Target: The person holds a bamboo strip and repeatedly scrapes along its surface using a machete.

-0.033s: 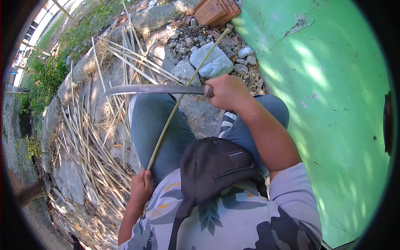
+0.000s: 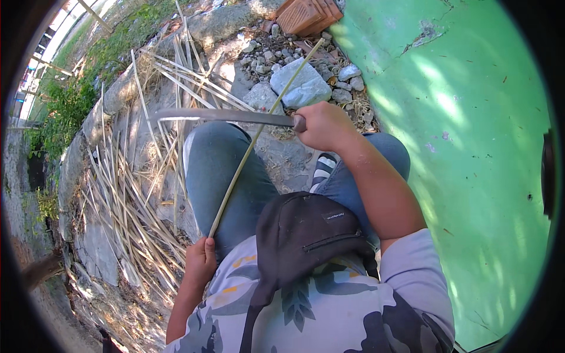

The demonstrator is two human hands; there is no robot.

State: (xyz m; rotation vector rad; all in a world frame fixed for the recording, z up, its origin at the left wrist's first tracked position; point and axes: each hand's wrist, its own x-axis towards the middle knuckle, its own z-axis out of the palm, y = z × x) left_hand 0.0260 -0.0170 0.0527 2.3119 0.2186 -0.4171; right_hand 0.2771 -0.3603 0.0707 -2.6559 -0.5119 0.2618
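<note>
My right hand (image 2: 323, 125) is closed round the handle of a long machete (image 2: 226, 117), its blade pointing left and level with my knees. A long, thin bamboo strip (image 2: 236, 173) slants from my left hip up past the blade, its far end above a pale rock. Near that hip, my left hand (image 2: 201, 262) grips the strip's lower end, thumb on top. The blade crosses the strip a little beyond my left knee; whether they touch, I cannot tell. My black chest bag (image 2: 312, 229) hangs between my arms.
Several split bamboo strips (image 2: 126, 206) lie heaped on the ground at my left. Ahead are a large pale rock (image 2: 301, 83), small stones (image 2: 271, 56) and stacked orange clay blocks (image 2: 307, 16). A green painted floor (image 2: 465, 176) extends along my right, with green plants (image 2: 70, 112) far left.
The machete's tip has swung slightly away from me, and my right hand has shifted a little upward and right. My left hand and the strip have barely moved.
</note>
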